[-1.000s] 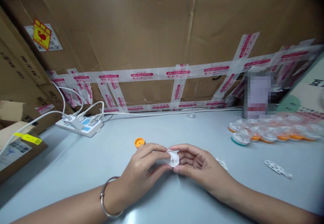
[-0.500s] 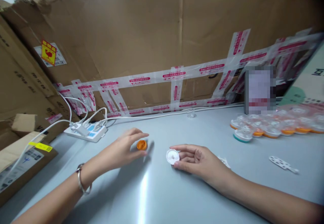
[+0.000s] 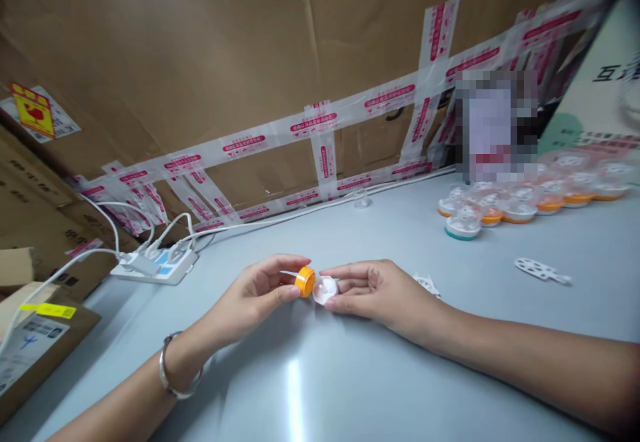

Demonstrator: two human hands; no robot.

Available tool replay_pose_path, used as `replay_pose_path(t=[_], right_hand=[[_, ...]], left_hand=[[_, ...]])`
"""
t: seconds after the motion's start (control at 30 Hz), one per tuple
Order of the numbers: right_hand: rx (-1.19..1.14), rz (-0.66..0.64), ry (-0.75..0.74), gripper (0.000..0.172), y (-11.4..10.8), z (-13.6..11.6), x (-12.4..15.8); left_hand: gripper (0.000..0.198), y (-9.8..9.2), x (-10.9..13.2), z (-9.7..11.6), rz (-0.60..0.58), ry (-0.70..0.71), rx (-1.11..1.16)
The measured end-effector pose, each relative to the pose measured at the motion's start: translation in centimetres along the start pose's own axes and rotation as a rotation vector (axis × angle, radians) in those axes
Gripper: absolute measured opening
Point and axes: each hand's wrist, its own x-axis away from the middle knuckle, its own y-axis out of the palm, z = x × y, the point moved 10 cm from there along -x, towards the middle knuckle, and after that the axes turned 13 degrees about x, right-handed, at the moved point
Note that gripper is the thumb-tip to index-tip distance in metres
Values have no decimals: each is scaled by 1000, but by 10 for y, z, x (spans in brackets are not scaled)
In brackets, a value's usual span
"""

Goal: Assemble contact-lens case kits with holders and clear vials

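My left hand (image 3: 267,285) pinches a small round orange cap (image 3: 305,282) between thumb and fingers, its open side hidden from me. Close beside it, my right hand (image 3: 373,289) grips a round white and clear plastic piece (image 3: 325,291) by its edge. The two pieces almost meet over the grey table; I cannot tell whether they touch. Just behind my right wrist lies a white openwork plastic piece (image 3: 427,285), partly covered by the arm.
At the right stand several clear-domed round pieces with orange bases (image 3: 520,209); one has a green base (image 3: 463,229). A flat white perforated piece (image 3: 543,271) lies nearer. A power strip (image 3: 155,265) with cables is at left. A large cardboard box (image 3: 225,62) walls the back.
My left hand has closed on the orange cap and lifted it from the table. Both hands have come together, and the white piece is now tilted. The camera view has also shifted.
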Motion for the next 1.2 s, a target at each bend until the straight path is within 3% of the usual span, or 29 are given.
replay_pose_path(t=[0.23,0.4,0.57,0.7,0.87,1.2], right_hand=[[27,-23,-52,43,2,-2,-1],[47,40,-96,38,-3,-5,-2],[82,83,-117,32,-6,-8,1],[106,114,-123,30,-10,-10,1],[143,150,-120,30,-13,-9,1],[139,115,-179,26,-7,-9,1]], left_hand=[[27,11,-1,-3,-51,21,-16],[35,4,1,5,46,104,-137],[29,-1,-1,-8,87,-4,-111],[38,-2,-4,-18,51,-56,17],[35,-6,-5,-18,60,-60,-6],[33,7,-3,-15,-3,-24,-34]])
